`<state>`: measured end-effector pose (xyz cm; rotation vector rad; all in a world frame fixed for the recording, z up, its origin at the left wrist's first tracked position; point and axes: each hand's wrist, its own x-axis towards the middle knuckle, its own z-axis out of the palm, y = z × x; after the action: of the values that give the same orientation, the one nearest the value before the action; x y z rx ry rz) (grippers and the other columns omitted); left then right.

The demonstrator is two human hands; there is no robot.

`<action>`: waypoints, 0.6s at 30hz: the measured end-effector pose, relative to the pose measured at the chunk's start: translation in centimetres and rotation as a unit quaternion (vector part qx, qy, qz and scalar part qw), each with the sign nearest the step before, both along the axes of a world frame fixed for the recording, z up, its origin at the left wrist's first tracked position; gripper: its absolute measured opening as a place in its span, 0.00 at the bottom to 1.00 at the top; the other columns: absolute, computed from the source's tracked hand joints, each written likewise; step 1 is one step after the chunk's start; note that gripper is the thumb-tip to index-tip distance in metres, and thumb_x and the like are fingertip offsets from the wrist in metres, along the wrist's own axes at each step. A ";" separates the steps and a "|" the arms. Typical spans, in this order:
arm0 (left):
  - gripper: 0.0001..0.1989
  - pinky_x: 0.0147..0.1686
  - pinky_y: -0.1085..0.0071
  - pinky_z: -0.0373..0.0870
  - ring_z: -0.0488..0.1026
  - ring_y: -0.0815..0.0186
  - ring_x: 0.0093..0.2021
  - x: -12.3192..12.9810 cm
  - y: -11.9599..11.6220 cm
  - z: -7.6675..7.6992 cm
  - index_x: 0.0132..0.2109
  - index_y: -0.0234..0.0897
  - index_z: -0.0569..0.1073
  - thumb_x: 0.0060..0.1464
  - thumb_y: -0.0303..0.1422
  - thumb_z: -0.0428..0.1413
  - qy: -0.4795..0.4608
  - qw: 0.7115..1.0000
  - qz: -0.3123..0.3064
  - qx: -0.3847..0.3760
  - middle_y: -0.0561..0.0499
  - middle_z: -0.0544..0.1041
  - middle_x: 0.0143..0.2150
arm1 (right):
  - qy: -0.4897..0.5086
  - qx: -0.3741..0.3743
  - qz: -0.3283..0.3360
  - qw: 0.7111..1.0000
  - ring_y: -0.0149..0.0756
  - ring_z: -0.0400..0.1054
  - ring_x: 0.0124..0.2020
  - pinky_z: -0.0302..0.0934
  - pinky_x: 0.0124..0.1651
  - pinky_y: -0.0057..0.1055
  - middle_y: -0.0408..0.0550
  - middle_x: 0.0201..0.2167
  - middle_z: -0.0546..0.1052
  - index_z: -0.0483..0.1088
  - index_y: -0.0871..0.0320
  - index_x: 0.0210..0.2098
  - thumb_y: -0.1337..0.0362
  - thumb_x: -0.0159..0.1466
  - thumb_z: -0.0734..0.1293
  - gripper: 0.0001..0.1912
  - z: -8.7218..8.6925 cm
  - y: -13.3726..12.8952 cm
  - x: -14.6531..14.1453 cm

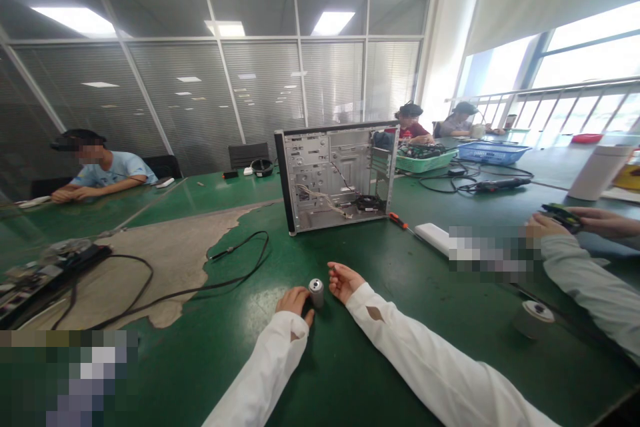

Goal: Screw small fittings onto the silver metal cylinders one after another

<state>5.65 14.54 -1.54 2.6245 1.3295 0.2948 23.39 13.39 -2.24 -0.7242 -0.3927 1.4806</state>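
A small grey cylinder (316, 293) with dark marks on its top stands upright on the green table (330, 360). My left hand (296, 301) is at its left side, fingers curved around it and the thumb near its base. To the right of the cylinder, my right hand (344, 280) is raised a little with thumb and fingertips pinched together; what they hold is too small to make out. Beyond both hands stands an open computer case (340, 180), its inside facing me, with loose cables and a black fan in the bottom.
A screwdriver (398, 220) lies right of the case, near a long white box (435, 239). Black cable (200, 288) crosses the left. At right, a co-worker's hands hold a green object (563, 217) near another cylinder (534, 319). Green (425, 163) and blue baskets (495, 155) stand behind.
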 end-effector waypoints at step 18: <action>0.21 0.45 0.65 0.59 0.60 0.59 0.49 0.1 0.0 0.1 0.46 0.39 0.65 0.40 0.31 0.52 0.002 1.000 0.006 -0.008 0.49 0.65 0.50 | 0.048 -0.024 -0.009 0.999 0.20 0.55 0.16 0.53 0.19 0.20 0.39 0.17 0.66 0.66 0.59 0.27 0.66 0.48 0.66 0.07 0.3 -0.2 -0.3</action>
<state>5.71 14.58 -1.46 2.6053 1.3449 0.2796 23.14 13.15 -1.92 -0.6900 -0.2774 1.5055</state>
